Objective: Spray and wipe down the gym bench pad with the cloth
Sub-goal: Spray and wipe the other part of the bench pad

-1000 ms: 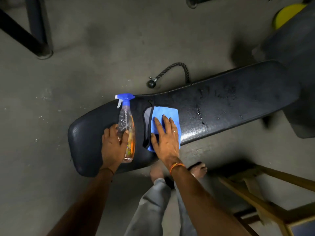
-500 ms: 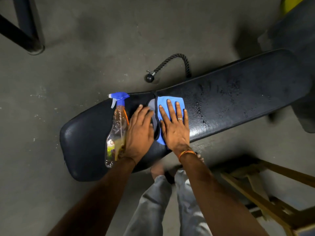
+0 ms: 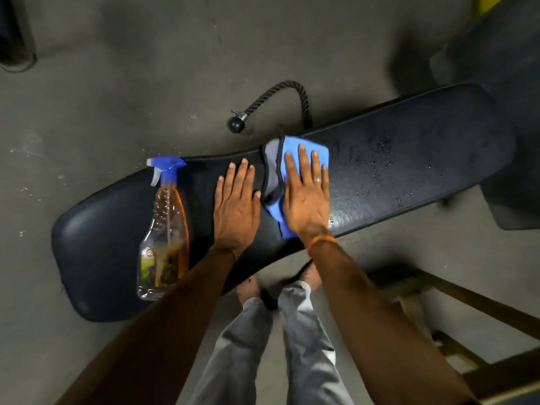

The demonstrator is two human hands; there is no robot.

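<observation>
A long black bench pad [image 3: 409,171] runs from lower left to upper right, with wet droplets on its right half. A blue cloth [image 3: 304,147] with a grey folded edge lies near its middle. My right hand [image 3: 306,197] presses flat on the cloth, fingers straight. Just left of the cloth, my left hand [image 3: 236,203] rests flat on the bare pad. A clear spray bottle [image 3: 165,235] with orange liquid and a blue trigger head lies on its side on the pad, left of my left hand and apart from it.
A black rope handle [image 3: 280,100] with a ball end lies on the concrete floor behind the bench. A wooden frame [image 3: 467,331] stands at the lower right. Dark equipment [image 3: 496,54] sits at the upper right. My legs and feet [image 3: 280,287] are under the pad's near edge.
My left hand let go of the spray bottle and moved right to lie flat on the pad beside the cloth. My right hand slid the cloth towards the pad's far edge.
</observation>
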